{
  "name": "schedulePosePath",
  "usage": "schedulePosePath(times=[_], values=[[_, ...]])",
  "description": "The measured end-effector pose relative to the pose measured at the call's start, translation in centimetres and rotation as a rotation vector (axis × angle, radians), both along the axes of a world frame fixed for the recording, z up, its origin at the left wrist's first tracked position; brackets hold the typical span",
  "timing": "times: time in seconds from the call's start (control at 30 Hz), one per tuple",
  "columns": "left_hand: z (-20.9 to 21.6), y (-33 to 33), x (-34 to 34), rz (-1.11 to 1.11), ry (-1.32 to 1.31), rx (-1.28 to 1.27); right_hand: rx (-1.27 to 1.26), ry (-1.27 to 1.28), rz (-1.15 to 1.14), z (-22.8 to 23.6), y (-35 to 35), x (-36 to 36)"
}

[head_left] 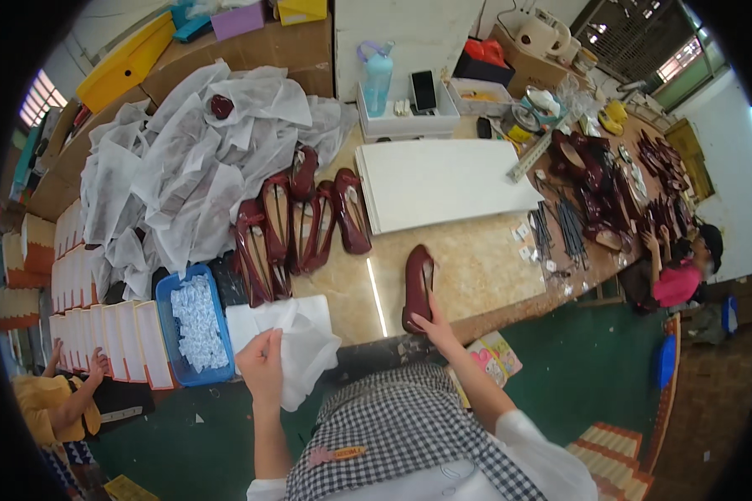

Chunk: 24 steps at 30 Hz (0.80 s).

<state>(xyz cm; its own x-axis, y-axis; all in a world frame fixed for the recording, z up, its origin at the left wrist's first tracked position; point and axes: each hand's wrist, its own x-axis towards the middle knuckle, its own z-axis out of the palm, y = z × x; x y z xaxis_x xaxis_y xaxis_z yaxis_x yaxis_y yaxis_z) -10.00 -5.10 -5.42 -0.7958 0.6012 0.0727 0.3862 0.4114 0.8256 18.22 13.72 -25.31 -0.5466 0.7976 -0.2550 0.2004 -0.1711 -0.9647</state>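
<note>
My right hand [434, 326] grips a dark red flat shoe [416, 288] by its heel end, with the toe pointing away from me over the marbled tabletop [464, 250]. With closed fingers, my left hand [260, 361] pinches a sheet of white tissue paper [299, 367] that hangs past the table's front edge. More tissue lies in a pile [259, 321] just beyond that hand. Several dark red shoes [313, 225] stand in a cluster behind the pile. To its left sits a blue basket [164, 321] of small crumpled white-blue packets.
White wrapping sheets [192, 159] heap at the back left. A stack of white card [443, 179] lies mid-table, before a white tray [409, 125] with a bottle and phone. More red shoes [593, 184] pile at the right. Co-workers sit at far left [58, 409] and right [677, 280].
</note>
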Motion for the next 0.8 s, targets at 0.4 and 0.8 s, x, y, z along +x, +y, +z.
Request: schedulePosePath(times=[0.4,0.8], values=[[0.7,1.1,1.8,0.064,-0.047,-0.020,-1.081,1.295,0.187,20.0,2.7,-1.9],[0.8,0.4,1.3,0.107,-0.052,-0.031,-0.966,1.285,0.450,21.1,1.8,-3.6]])
